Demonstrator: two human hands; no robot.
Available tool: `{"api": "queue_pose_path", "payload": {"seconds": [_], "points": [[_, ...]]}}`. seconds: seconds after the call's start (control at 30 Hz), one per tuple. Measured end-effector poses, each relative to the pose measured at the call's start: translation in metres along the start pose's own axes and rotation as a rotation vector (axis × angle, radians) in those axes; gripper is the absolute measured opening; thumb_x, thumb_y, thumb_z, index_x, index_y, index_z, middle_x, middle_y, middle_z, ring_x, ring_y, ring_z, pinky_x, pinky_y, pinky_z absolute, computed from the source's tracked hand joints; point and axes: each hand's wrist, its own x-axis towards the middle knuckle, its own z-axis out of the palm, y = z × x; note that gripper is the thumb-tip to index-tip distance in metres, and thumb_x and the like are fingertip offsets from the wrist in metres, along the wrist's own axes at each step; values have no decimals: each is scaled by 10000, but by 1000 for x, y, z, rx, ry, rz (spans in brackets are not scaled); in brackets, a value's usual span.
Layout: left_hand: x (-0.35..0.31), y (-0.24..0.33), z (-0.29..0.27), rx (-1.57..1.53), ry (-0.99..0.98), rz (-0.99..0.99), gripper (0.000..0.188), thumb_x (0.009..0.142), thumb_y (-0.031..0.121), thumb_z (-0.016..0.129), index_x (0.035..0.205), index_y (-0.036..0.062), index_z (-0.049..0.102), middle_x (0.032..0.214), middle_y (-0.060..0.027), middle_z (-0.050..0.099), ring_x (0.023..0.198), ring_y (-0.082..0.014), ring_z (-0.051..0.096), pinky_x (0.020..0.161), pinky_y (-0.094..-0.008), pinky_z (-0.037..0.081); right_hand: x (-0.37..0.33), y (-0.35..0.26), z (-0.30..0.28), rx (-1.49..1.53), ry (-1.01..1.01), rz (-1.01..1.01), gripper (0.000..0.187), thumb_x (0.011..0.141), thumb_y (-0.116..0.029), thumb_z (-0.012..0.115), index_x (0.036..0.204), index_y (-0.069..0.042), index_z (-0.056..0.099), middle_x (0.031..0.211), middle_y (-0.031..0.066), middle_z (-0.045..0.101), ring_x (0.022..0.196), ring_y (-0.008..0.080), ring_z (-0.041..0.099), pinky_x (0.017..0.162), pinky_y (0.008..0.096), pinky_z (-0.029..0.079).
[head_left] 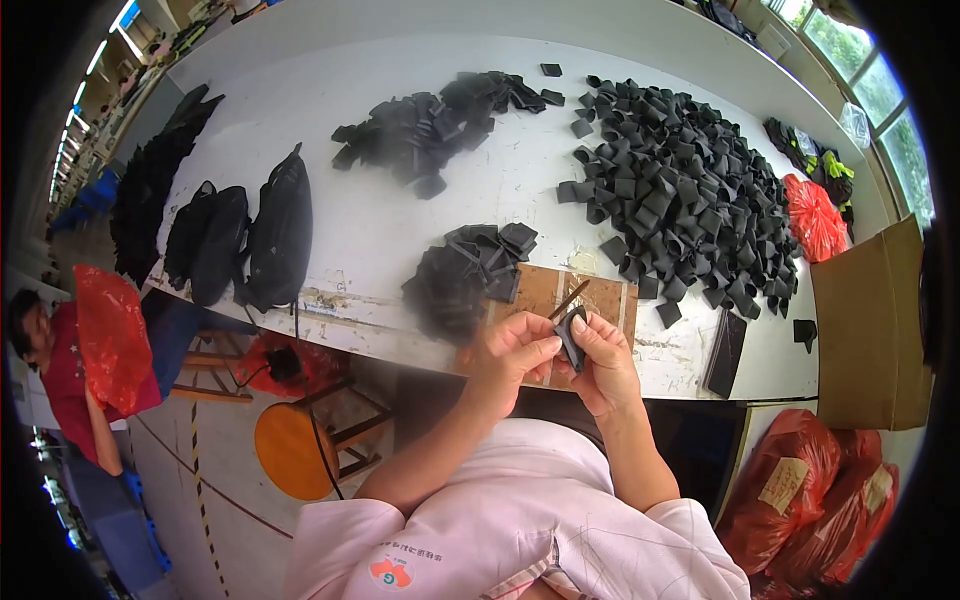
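Observation:
In front of my chest, over the table's near edge, both hands meet on one small black fabric piece (571,342). My left hand (508,358) is closed, its thumb and fingertips pinching the piece's left side. My right hand (607,366) is closed on its right side, thumb on top. A thin brown pointed stick-like tool (571,299) slants up and right from between the hands; its lower end is hidden at my left fingers. Beneath lies a brown board (610,305). Left of the board is a pile of flat black pieces (460,275).
A large heap of folded black pieces (680,190) covers the table's right; another pile (420,130) lies farther back. Black pouches (280,230) sit at left. A cardboard box (870,310) and red bags (785,480) stand right, a wooden stool (295,450) left. Another person (70,370) holds a red bag.

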Motion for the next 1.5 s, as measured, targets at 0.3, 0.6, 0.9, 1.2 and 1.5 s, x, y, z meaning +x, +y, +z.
{"api": "queue_pose_path", "payload": {"seconds": [0.3,0.6,0.9,1.2,1.5], "points": [[1,0,3,242,110,151,76,785,92,626,803,23,598,668,-1,592,546,-24,487,485,-162,386,4,8,0,-710,187,-368,108,823,-106,584,836,-5,547,668,40,551,531,104,509,495,214,430],[-2,5,4,702,116,433,86,792,76,616,803,-5,590,630,-29,600,544,-55,517,494,-222,422,-10,0,13,-1163,33,-827,116,699,-25,639,805,-15,593,728,74,520,588,174,523,501,275,438],[3,-7,19,483,372,522,79,774,-55,549,830,-1,559,683,-38,599,524,-38,521,460,-178,403,6,14,11,-1434,286,-1109,42,721,10,597,757,-10,585,648,60,497,511,147,485,445,265,380],[10,5,15,168,157,238,189,722,-67,510,899,0,515,739,-11,556,462,6,377,388,-150,274,1,-9,-6,-66,-40,60,20,757,-50,605,755,-56,624,712,-16,592,563,53,499,504,190,399],[19,39,22,-255,-5,205,229,764,-77,446,977,-17,504,829,-140,592,352,-30,353,322,-178,262,4,-48,28,-389,-128,-142,208,856,-210,561,710,-66,529,602,-58,417,507,24,321,428,168,255]]}}
